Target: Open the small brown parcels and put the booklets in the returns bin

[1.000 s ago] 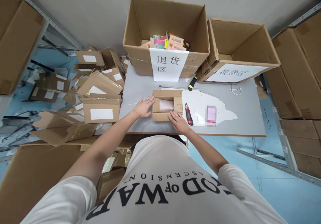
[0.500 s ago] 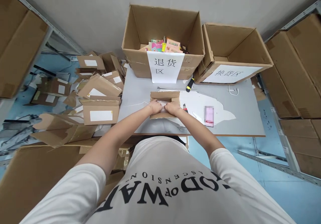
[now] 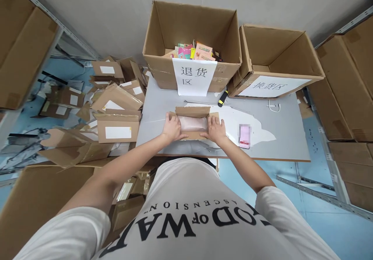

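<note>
A small cardboard box [image 3: 192, 111] lies open on the table, its flaps folded outward. Inside it rests a pale pinkish item in clear-looking wrapping [image 3: 192, 124]; its kind cannot be made out. My left hand [image 3: 173, 128] grips the box's left side, fingers over the side flap and thumb along the front edge. At the opposite end my right hand [image 3: 216, 129] holds the right flap in the same way, its thumb pointing inward. Neither hand touches the wrapped item.
Behind stand a large carton [image 3: 163, 71] of colourful small packs and another labelled carton [image 3: 284, 64]. A yellow-black tool handle [image 3: 223, 98], phone [image 3: 244, 136], white sheet [image 3: 256, 126] and white cable [image 3: 274, 107] lie on the grey table [image 3: 154, 101]. Used boxes [image 3: 118, 128] crowd the left.
Both hands have come up out of the box and moved apart to its two sides. The wrapped item inside now shows, and the side flaps lie spread under my hands.
</note>
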Demonstrator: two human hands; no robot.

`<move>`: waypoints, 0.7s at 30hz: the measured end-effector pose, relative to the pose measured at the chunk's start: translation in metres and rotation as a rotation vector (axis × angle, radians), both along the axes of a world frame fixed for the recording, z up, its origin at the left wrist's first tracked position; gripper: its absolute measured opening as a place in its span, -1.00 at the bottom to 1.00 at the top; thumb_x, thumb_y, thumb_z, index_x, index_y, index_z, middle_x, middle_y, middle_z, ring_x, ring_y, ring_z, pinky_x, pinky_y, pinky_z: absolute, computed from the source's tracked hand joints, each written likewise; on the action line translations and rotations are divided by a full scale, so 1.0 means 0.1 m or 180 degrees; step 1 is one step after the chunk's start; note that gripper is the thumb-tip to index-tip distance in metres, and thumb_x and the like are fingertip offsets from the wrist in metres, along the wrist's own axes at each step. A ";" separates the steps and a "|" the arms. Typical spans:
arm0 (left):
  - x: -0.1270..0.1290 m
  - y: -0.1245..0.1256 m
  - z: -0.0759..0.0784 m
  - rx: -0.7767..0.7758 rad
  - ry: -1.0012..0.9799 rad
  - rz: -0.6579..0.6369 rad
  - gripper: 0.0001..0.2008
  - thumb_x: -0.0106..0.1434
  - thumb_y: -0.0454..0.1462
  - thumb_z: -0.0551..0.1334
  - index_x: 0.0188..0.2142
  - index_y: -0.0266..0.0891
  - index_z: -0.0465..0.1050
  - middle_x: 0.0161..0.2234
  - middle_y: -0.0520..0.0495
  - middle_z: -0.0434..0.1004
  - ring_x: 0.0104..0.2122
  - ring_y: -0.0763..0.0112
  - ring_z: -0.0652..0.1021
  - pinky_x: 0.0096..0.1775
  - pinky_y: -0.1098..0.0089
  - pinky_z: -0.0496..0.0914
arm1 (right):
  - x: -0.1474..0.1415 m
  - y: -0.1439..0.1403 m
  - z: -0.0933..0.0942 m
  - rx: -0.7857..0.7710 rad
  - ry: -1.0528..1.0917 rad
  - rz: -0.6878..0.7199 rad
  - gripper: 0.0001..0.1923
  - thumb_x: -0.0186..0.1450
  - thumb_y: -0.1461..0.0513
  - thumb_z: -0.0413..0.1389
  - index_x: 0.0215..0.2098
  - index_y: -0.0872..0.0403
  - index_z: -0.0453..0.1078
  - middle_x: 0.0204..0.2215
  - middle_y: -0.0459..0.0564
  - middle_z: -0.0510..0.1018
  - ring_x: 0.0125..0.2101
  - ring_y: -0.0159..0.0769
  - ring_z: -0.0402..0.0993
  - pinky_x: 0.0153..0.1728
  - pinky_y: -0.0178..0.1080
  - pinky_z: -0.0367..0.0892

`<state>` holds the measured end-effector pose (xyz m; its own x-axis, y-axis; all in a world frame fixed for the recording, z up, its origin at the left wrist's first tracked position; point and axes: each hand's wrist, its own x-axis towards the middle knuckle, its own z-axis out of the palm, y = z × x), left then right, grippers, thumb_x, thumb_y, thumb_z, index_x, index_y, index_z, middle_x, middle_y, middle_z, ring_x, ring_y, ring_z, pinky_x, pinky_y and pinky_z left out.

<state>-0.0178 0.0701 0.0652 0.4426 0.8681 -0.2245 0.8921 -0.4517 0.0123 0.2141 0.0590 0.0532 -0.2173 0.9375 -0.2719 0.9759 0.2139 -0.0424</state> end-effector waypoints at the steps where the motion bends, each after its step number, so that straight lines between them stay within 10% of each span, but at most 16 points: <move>1: -0.06 -0.04 -0.04 -0.0011 -0.0086 0.0169 -0.07 0.06 0.22 0.15 0.18 -0.48 0.22 0.17 -0.53 0.21 0.16 -0.24 0.21 0.18 -0.20 -0.35 | 0.08 -0.04 -0.06 -0.0077 0.0194 -0.0088 0.02 0.16 -0.19 0.05 0.32 0.31 -0.09 0.25 0.47 0.07 0.25 0.22 -0.03 0.14 0.22 -0.07; 6: -0.21 -0.16 -0.40 -0.0415 -0.0517 0.0674 0.25 -0.05 0.22 0.24 0.33 -0.51 -0.33 0.31 -0.55 -0.22 0.30 -0.17 -0.05 0.20 -0.13 -0.14 | 0.27 -0.16 -0.47 -0.0372 0.1558 -0.0220 0.23 0.12 -0.15 0.15 0.35 0.26 -0.54 0.34 0.38 -0.29 0.34 0.01 -0.38 0.22 0.06 -0.06; 12: -0.17 -0.19 -0.68 -0.0531 -0.1125 0.0845 0.33 -0.05 0.07 0.37 0.31 -0.46 -0.58 0.32 -0.52 -0.27 0.32 0.00 -0.08 0.20 0.05 0.03 | 0.24 -0.16 -0.75 -0.0288 0.2381 -0.0501 0.24 0.12 -0.07 0.22 0.35 0.09 -0.63 0.36 0.23 -0.35 0.34 -0.11 -0.37 0.27 -0.04 -0.14; 21: -0.20 -0.22 -0.56 -0.0465 -0.0875 0.0909 0.34 -0.11 0.18 0.31 0.32 -0.50 -0.49 0.33 -0.47 -0.34 0.32 -0.07 -0.16 0.22 -0.07 -0.10 | 0.25 -0.14 -0.38 -0.0223 0.1467 -0.0398 0.12 0.16 -0.12 0.14 0.36 0.23 -0.39 0.34 0.37 -0.30 0.33 0.10 -0.42 0.21 0.24 -0.27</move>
<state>-0.0373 0.0477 0.0090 0.2496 0.9324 -0.2614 0.9357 -0.1628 0.3129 0.2392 0.0445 0.0152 -0.2169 0.9470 -0.2371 0.8702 0.0775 -0.4866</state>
